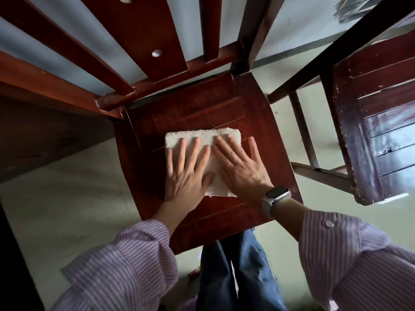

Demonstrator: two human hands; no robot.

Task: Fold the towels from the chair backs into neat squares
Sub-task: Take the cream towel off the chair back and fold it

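Note:
A white folded towel (202,136) lies as a small squarish pad on the seat of a dark red wooden chair (190,113). My left hand (187,173) lies flat on the towel's left half, fingers straight and spread. Beside it, my right hand (239,167) presses flat on the right half, with a watch on its wrist. Both palms cover most of the towel; only its far edge and a near corner show.
The chair's slatted back (146,41) rises just beyond the towel. A second dark wooden chair (379,131) stands to the right, with pale tiled floor (67,187) between and around them. A dark table edge (33,131) sits at left. My legs in jeans stand against the seat's front.

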